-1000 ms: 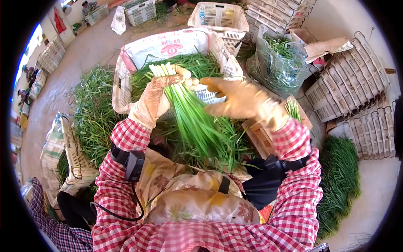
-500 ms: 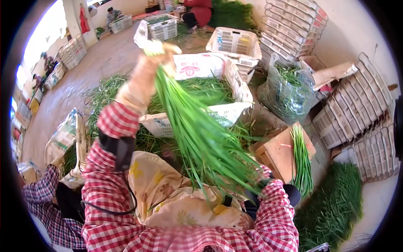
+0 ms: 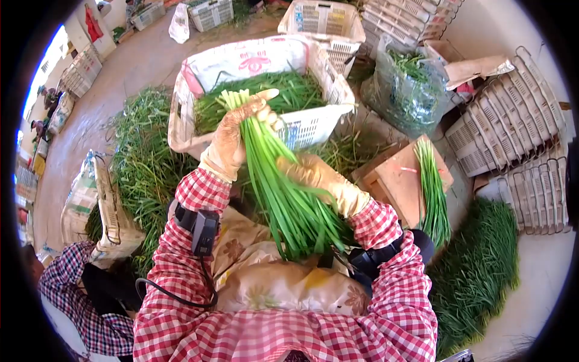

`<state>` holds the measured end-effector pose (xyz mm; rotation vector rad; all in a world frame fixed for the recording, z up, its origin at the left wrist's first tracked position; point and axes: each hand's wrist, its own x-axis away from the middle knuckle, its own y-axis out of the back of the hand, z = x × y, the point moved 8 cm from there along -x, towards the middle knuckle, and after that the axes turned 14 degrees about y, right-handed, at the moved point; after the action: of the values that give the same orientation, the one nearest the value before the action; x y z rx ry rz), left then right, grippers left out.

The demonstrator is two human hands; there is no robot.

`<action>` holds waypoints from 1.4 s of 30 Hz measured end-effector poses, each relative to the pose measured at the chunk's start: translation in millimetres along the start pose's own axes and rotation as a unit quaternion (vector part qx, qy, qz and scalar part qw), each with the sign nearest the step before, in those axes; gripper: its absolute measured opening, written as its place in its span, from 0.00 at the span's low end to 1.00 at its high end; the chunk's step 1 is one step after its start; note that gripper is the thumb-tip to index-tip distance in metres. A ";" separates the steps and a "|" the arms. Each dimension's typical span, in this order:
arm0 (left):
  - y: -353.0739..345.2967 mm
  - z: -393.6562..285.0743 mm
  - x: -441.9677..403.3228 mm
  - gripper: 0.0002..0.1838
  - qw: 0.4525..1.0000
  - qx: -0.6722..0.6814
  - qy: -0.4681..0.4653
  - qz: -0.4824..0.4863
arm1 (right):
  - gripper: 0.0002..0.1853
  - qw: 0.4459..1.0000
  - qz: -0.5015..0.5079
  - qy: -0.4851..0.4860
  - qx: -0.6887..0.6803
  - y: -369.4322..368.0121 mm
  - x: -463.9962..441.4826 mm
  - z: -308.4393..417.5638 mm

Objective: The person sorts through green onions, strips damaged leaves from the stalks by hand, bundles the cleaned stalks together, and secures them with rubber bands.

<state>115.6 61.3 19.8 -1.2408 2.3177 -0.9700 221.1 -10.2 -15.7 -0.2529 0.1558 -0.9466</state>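
The bunch (image 3: 284, 193) of long green leaves is between the two hands, slanting from its pale stem ends in the left hand (image 3: 232, 137) down past the right hand (image 3: 322, 181) to its loose tips. These tips hang over the apron (image 3: 289, 288), on the near side of the bunch.

Just beyond the bunch is the white crate (image 3: 313, 125), with cut greens (image 3: 265, 90) inside and a printed sack (image 3: 259, 57) along its far side; the bunch's upper end and the left hand hide part of its front wall. Left of the bunch spreads a heap (image 3: 145, 163) of loose leaves. To its right is a wooden box (image 3: 395, 184) with a second bundle (image 3: 429, 184) lying over it, and farther right, toward the wearer, a dense pile (image 3: 476, 277). Beyond the bunch on the right are a plastic bag (image 3: 401, 99) of greens and stacked crates (image 3: 500, 117).

Both hands are gloved. The left is closed around the bunch's stems, one digit sticking out past them. The right, fingers partly bent, touches the bunch's leaves midway; whether it grips them I cannot tell.
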 end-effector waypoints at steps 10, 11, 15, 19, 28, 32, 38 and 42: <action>30.6 40.3 37.3 0.44 0.999 0.024 -0.016 -0.020 | 0.22 0.950 -0.040 -0.116 -0.286 -15.2 14.8 -84.4; 30.0 42.8 32.7 0.45 0.998 0.033 -0.040 -0.027 | 0.21 0.941 -0.021 -0.110 -0.320 -20.8 11.9 -94.4; 44.9 59.4 38.0 0.40 0.994 0.101 -0.029 -0.021 | 0.17 0.904 -0.031 -0.153 -0.397 -28.8 11.0 -121.4; 58.1 73.3 42.5 0.17 0.986 0.162 -0.002 -0.034 | 0.19 0.934 0.003 -0.133 -0.331 -31.9 17.1 -114.0; 111.2 62.6 52.1 0.09 0.967 0.042 -0.015 -0.249 | 0.55 0.970 0.052 -0.096 -0.216 10.2 14.1 -85.8; 109.7 67.2 48.4 0.15 0.977 0.069 -0.002 -0.201 | 0.43 0.963 0.120 0.017 0.240 -8.5 11.0 -60.4; 67.4 78.6 51.7 0.34 0.991 0.091 0.051 -0.085 | 0.25 0.998 0.038 -0.049 0.007 -5.7 26.6 -77.4; 79.4 94.4 66.3 0.26 0.959 0.218 0.070 -0.169 | 0.21 0.999 0.029 -0.039 -0.015 0.9 22.1 -79.1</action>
<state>85.2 -1.5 -101.7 -1.4297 1.8608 -1.6267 215.5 -39.2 -92.4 -0.3109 0.1061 -0.8752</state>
